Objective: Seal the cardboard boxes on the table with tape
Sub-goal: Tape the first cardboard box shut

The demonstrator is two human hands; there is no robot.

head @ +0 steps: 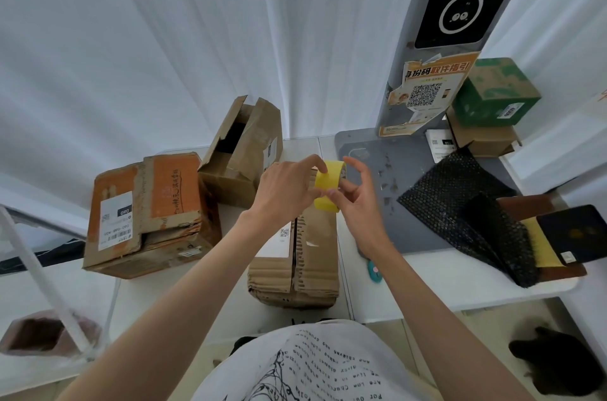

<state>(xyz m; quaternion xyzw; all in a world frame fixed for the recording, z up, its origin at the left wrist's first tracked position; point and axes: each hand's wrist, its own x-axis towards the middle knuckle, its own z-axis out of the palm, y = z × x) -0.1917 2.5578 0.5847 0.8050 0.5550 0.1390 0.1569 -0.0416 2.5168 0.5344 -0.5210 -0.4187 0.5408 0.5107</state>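
Head view: both hands, left [287, 185] and right [356, 200], fingers pinched on the tape roll [328, 185], hold it above the far end of the box [295, 256] at the worktop's [427, 279] near edge, seam running away.

The orange-printed cardboard box [147, 213] carries a white label [115, 225] with "040" in a dark patch; the poster [427, 91] on the grey kiosk [460, 22] reads "取件指引" in orange above a QR code; the green box [496, 91] bears a sticker reading "4009"; the middle box [295, 256] shows a small QR code, its print too small to read.
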